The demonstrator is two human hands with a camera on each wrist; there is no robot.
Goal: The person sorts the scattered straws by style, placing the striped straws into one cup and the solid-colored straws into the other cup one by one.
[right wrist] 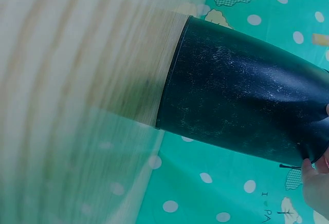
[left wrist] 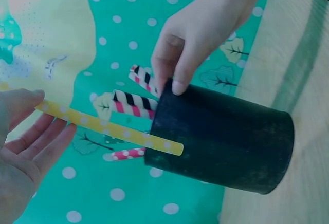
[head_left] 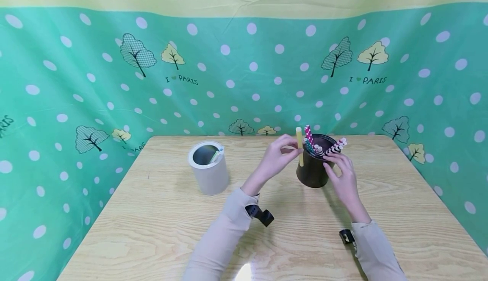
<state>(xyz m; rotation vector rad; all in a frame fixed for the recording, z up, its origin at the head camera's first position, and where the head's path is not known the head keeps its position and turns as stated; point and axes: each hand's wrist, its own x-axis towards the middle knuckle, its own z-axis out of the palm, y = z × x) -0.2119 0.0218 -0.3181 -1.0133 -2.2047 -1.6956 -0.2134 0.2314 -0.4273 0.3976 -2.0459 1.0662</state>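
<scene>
My left hand (head_left: 277,157) pinches a yellow straw with white dots (left wrist: 113,129) between thumb and fingers. In the head view the straw stands nearly upright at the left side of a black cylindrical container (head_left: 311,176), overlapping its outer wall. The fingers and thumb of my right hand (head_left: 346,180) grip the container's near right rim, thumb outside. Several patterned straws lean inside the container, among them a pink dotted straw (head_left: 309,134) and black, white and pink striped straws (left wrist: 134,105). In the right wrist view, the container (right wrist: 241,90) fills the middle and the fingertips show at its rim.
On the left of the wooden table (head_left: 152,213) stands a white cylindrical container (head_left: 212,180) with a pale straw-like piece (head_left: 215,156) leaning inside. A green dotted curtain (head_left: 236,77) hangs right behind the table's back edge and along both sides.
</scene>
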